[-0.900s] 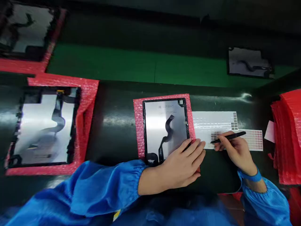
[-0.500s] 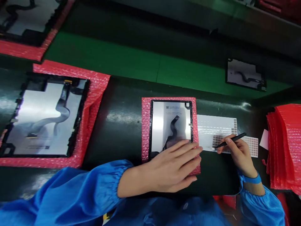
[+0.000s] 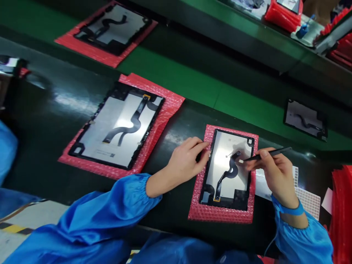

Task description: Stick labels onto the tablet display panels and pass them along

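Observation:
A display panel lies face down on pink bubble wrap, its silvery back showing a black curved flex cable. My left hand is at the panel's left edge, thumb and forefinger bent with a gap between them, fingertips by the frame. Over the panel's upper right part, my right hand grips slim black tweezers. At their tip is a small pale sticker, near the cable's upper end; whether it touches the panel I cannot tell. A blue band circles my right wrist.
Sticker sheets lie right of the panel, beside a stack of red bubble bags. A larger panel on red wrap lies to the left. More panels lie farther back. A blue sleeve shows at far left.
My right hand has brought the tweezers from the sticker sheet to above the panel. My left hand has moved off the panel's lower part to its left edge. The view has shifted left.

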Demonstrator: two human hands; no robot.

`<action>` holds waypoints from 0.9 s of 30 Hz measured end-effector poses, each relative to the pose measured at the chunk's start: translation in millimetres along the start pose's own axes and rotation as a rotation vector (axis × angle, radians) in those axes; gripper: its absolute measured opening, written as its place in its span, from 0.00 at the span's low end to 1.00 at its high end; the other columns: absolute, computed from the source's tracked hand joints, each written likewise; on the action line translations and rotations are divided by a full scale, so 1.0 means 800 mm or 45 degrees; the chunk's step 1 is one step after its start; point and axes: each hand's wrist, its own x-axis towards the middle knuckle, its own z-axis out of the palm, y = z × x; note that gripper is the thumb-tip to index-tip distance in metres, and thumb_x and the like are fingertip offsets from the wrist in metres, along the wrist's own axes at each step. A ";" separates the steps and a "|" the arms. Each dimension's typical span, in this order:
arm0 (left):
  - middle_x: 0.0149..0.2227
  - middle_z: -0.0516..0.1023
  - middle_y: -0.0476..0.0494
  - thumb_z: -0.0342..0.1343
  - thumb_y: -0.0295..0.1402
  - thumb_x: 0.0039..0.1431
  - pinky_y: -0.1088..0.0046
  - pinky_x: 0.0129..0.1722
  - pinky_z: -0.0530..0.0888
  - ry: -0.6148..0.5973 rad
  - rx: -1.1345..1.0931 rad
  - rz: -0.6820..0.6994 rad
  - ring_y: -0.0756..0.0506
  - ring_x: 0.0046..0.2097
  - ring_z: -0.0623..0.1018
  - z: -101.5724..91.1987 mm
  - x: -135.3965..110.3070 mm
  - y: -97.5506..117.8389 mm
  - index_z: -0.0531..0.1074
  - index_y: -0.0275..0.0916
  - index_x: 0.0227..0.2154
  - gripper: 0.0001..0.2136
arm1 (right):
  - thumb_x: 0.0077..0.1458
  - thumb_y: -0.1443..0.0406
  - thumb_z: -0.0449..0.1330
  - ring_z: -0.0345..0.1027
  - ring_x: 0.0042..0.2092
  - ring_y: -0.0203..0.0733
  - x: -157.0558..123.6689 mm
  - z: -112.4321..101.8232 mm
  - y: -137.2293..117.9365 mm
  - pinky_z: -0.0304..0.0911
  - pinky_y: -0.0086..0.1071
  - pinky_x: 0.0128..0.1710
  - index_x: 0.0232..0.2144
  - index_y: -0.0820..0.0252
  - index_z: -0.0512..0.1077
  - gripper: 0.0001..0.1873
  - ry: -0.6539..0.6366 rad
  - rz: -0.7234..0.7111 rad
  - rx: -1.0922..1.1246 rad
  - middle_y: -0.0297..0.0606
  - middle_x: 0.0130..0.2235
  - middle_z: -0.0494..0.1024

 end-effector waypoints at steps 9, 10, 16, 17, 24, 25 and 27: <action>0.48 0.81 0.37 0.63 0.36 0.67 0.57 0.43 0.82 -0.125 0.046 0.012 0.37 0.46 0.78 -0.007 -0.013 0.016 0.79 0.33 0.50 0.14 | 0.58 0.40 0.71 0.85 0.28 0.46 0.050 0.079 0.032 0.80 0.33 0.28 0.37 0.59 0.79 0.28 -0.129 0.134 -0.123 0.42 0.29 0.87; 0.48 0.81 0.37 0.63 0.36 0.67 0.57 0.43 0.82 -0.132 0.050 0.012 0.37 0.46 0.78 -0.008 -0.014 0.017 0.79 0.33 0.50 0.14 | 0.59 0.40 0.71 0.84 0.29 0.46 0.051 0.080 0.034 0.80 0.32 0.28 0.37 0.59 0.79 0.28 -0.133 0.135 -0.140 0.42 0.29 0.87; 0.49 0.80 0.36 0.62 0.37 0.69 0.58 0.43 0.81 -0.154 0.062 0.005 0.38 0.45 0.77 -0.009 -0.013 0.017 0.78 0.34 0.51 0.14 | 0.62 0.41 0.69 0.85 0.30 0.47 0.051 0.079 0.036 0.79 0.34 0.29 0.40 0.59 0.81 0.26 -0.160 0.122 -0.213 0.43 0.30 0.87; 0.49 0.80 0.37 0.62 0.37 0.69 0.58 0.42 0.81 -0.157 0.063 0.005 0.38 0.45 0.77 -0.009 -0.013 0.018 0.78 0.34 0.51 0.14 | 0.63 0.42 0.68 0.85 0.30 0.47 0.051 0.079 0.036 0.79 0.34 0.29 0.40 0.59 0.81 0.26 -0.159 0.124 -0.223 0.43 0.31 0.87; 0.48 0.80 0.36 0.59 0.37 0.70 0.56 0.42 0.81 -0.171 0.046 -0.003 0.37 0.45 0.77 -0.009 -0.013 0.017 0.78 0.34 0.51 0.13 | 0.64 0.43 0.68 0.85 0.31 0.46 0.050 0.080 0.037 0.80 0.34 0.30 0.42 0.60 0.81 0.25 -0.164 0.132 -0.245 0.43 0.32 0.87; 0.48 0.80 0.36 0.59 0.37 0.70 0.56 0.42 0.81 -0.165 0.047 0.001 0.37 0.45 0.77 -0.009 -0.014 0.016 0.78 0.34 0.51 0.13 | 0.65 0.43 0.68 0.85 0.31 0.46 0.050 0.080 0.038 0.80 0.34 0.30 0.42 0.60 0.81 0.25 -0.163 0.128 -0.247 0.43 0.31 0.87; 0.48 0.80 0.36 0.59 0.37 0.70 0.56 0.42 0.81 -0.159 0.050 0.008 0.37 0.45 0.77 -0.010 -0.014 0.016 0.78 0.34 0.51 0.14 | 0.66 0.44 0.67 0.85 0.31 0.46 0.050 0.080 0.039 0.80 0.34 0.30 0.42 0.60 0.81 0.24 -0.160 0.123 -0.257 0.43 0.32 0.87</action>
